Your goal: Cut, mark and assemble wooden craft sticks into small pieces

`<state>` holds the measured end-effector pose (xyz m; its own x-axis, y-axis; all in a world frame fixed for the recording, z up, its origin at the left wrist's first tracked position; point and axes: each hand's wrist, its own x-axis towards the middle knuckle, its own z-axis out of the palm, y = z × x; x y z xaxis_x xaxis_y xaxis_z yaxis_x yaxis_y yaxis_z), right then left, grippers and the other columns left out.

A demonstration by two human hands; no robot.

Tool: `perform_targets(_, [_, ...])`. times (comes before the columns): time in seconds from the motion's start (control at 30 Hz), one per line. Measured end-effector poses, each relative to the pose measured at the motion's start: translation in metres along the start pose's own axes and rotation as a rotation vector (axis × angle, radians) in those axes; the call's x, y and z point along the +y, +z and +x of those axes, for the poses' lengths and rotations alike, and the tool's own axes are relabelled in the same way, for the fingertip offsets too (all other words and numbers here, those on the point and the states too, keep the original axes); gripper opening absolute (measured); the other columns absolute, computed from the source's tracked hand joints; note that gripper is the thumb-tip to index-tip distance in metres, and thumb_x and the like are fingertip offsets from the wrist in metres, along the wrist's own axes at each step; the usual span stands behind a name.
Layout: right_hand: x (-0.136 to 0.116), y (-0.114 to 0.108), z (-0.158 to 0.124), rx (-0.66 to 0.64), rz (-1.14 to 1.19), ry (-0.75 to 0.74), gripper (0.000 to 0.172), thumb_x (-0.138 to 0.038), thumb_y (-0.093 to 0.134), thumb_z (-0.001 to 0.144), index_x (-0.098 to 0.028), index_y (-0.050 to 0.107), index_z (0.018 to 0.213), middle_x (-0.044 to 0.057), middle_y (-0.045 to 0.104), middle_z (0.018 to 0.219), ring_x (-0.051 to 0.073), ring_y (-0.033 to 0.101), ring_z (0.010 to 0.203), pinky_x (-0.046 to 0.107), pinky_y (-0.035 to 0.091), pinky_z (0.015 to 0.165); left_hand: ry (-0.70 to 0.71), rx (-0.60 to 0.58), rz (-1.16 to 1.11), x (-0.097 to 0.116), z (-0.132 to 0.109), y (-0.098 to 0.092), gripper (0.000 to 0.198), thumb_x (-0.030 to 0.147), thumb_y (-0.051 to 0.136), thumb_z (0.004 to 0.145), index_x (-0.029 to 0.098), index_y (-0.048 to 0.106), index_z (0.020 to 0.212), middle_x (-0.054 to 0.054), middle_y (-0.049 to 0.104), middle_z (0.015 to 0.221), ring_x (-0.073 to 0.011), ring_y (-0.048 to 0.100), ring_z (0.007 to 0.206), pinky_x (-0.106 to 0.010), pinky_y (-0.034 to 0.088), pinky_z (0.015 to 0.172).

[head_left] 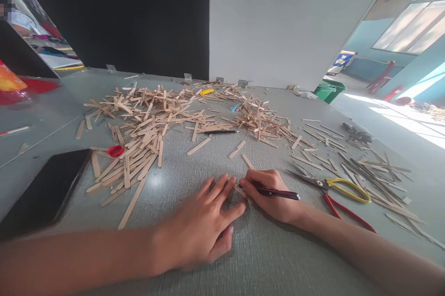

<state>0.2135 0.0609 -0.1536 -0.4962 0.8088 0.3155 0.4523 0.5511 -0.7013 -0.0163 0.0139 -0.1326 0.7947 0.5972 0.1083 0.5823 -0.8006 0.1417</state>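
My right hand (273, 194) is closed around a dark pen (281, 193), low at the centre right. Just left of it my left hand (205, 222) lies over the grey table with its fingers spread, fingertips beside a small wooden piece (239, 189) that the hands partly hide. A loose flat wooden stick (247, 161) lies just beyond my right hand. Scissors (325, 185) with one yellow and one red handle rest open to the right of my right hand.
Wooden sticks (139, 161) are heaped across the table (194, 161), with a red ring (115, 150) on the left heap. A black phone (48, 189) lies at left. Thin strips (375, 171) lie at right. Upright panels (278, 22) stand behind.
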Motion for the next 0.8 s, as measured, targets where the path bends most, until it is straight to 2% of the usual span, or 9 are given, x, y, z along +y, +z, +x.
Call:
perform_targets(0.33, [-0.0016,0.0009,0.0012,0.002,0.014,0.005,0.041,-0.032,0.054,0.103,-0.022,0.041,0.065,-0.007,0.041,0.056,0.01,0.033,0.051,0.025,0.029,0.05,0.0,-0.005,0.006,-0.0001,0.0018,-0.0015,0.048,0.034,0.055,0.097,0.02,0.054,0.143,-0.02,0.047,0.158,-0.0432,0.04,0.147,-0.059,0.04,0.114])
perform_targets(0.57, [-0.004,-0.0012,0.0032,-0.032,0.039,0.016,0.043,-0.032,0.05,0.105,-0.023,0.036,0.065,-0.008,0.033,0.056,0.01,0.029,0.052,0.026,0.027,0.049,-0.017,0.0,-0.017,0.0006,0.0005,0.0015,0.048,0.034,0.057,0.097,0.02,0.054,0.143,-0.019,0.043,0.161,-0.0424,0.039,0.148,-0.06,0.038,0.116])
perform_targets(0.8, [-0.0002,0.0009,-0.0002,-0.06,0.05,-0.012,0.041,-0.03,0.049,0.106,-0.023,0.037,0.068,-0.007,0.036,0.058,0.01,0.03,0.052,0.026,0.028,0.051,-0.044,-0.078,-0.057,0.0014,0.0017,-0.003,0.055,0.054,0.051,0.1,0.022,0.054,0.145,-0.024,0.04,0.161,-0.0471,0.036,0.149,-0.067,0.039,0.112])
